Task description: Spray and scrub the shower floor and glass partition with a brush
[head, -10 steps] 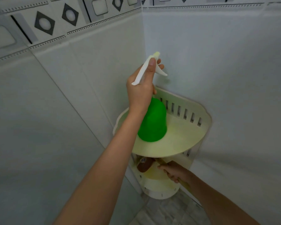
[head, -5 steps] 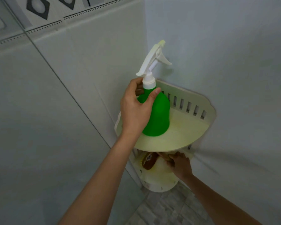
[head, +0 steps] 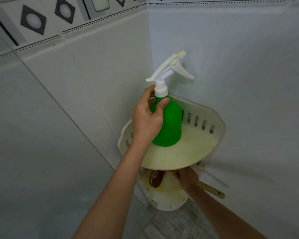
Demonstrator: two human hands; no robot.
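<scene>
A green spray bottle with a white trigger head stands upright on the upper tier of a cream corner shelf. My left hand grips the bottle's shoulder just below the white neck, thumb across the front. On the lower tier lies a scrub brush with a brown head and a yellowish handle that sticks out to the right. My right hand reaches under the upper tier and holds the brush handle; its fingers are partly hidden by the shelf.
White tiled walls meet in the corner behind the shelf, with a patterned border strip along the top. Grey floor tiles show below the shelf. The lower shelf tier juts out beneath the brush.
My left hand slid from the trigger head down to the bottle's shoulder. My right hand stayed on the lower tier at the brush handle. The view shifted slightly.
</scene>
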